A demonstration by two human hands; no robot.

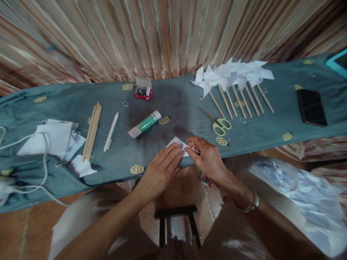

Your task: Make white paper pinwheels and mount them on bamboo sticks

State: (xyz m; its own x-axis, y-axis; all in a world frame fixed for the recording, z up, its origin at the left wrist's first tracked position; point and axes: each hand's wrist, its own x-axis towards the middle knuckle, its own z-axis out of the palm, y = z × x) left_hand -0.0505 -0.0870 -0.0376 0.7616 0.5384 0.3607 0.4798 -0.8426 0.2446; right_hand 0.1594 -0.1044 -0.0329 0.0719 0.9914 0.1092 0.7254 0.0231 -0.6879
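Note:
A small folded white paper (176,141) lies at the front edge of the cloth-covered table. My left hand (163,167) rests on its left part with the fingers stretched out flat. At the paper's right corner, my right hand (207,155) pinches the edge between thumb and fingers. A glue stick (145,124) with a green label lies beyond my left hand. Green-handled scissors (217,122) are beyond my right hand. Several white paper pinwheels (204,81) on wooden sticks lie in an overlapping row at the back right.
Left on the table (114,168) are a white pen (111,131), wooden sticks (92,131), paper sheets (51,137) and a white cable (45,162). An open box of pins (143,89) stands at the back; a phone (311,107) lies right. Below right is a plastic bag (306,202).

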